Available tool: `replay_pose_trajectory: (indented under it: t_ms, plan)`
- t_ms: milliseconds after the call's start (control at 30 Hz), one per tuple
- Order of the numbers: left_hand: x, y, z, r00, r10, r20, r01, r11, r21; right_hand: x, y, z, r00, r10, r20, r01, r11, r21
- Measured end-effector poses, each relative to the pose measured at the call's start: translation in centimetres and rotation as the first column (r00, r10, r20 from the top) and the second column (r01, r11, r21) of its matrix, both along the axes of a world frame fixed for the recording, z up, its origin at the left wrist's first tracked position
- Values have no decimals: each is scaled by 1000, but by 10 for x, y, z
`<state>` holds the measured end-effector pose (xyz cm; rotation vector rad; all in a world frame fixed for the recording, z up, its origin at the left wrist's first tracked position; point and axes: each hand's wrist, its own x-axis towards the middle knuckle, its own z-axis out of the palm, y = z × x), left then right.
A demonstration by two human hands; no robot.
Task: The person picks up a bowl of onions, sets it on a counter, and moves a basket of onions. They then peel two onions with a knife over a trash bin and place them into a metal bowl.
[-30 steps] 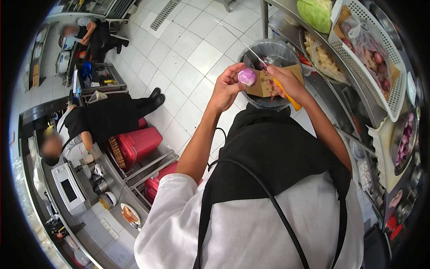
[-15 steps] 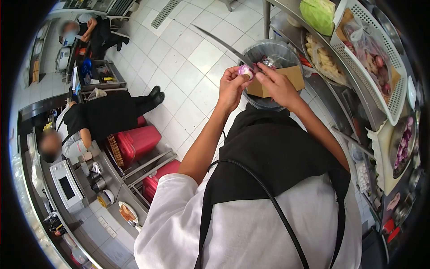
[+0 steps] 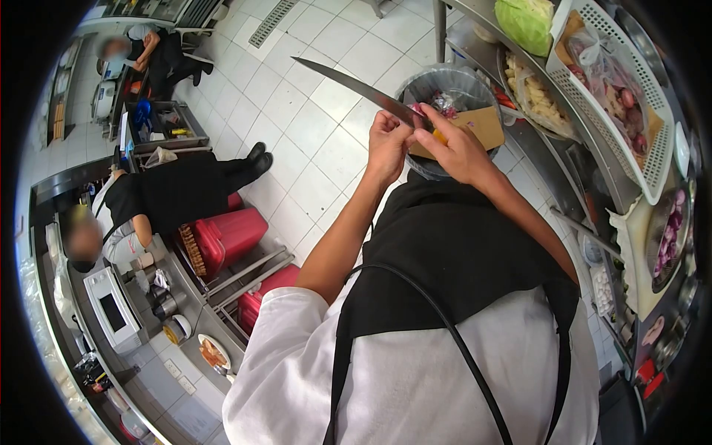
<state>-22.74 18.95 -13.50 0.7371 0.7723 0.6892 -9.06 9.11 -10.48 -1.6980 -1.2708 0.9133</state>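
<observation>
Left hand, right hand together above near rim of bin, onion between them. Knife juts left over floor. Cardboard in bin. Worktop right of bin: cabbage at far edge, basket beside it.

White tiled floor bears a lined bin; steel shelf holds a cabbage.

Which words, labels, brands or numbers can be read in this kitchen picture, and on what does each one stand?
None can be read.
White countertop appliance: panel too small and blurred.
Brown cardboard piece: no print shows.
Long steel knife in the right hand: blade bears no visible mark.
</observation>
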Motion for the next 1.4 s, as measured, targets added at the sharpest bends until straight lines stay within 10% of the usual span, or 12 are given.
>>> replay_pose_trajectory:
  t_ms: [233, 333, 433, 1400]
  plan:
    - [-7, 2, -19, 999, 5, -51, 1, 992, 122, 1, 0, -1, 996, -3, 84, 6, 999, -38]
    - [-12, 2, -17, 995, -53, -85, 68, 981, 184, 7, 3, -23, 992, -38, -118, 51, 993, 107]
    - [-21, 5, -14, 992, -117, -52, 125, 973, 193, 28, 3, 4, 836, -92, -541, -112, 937, -332]
    - [-36, 7, -2, 994, -64, 84, 72, 993, -96, 34, 31, -58, 857, -260, -445, 86, 923, -374]
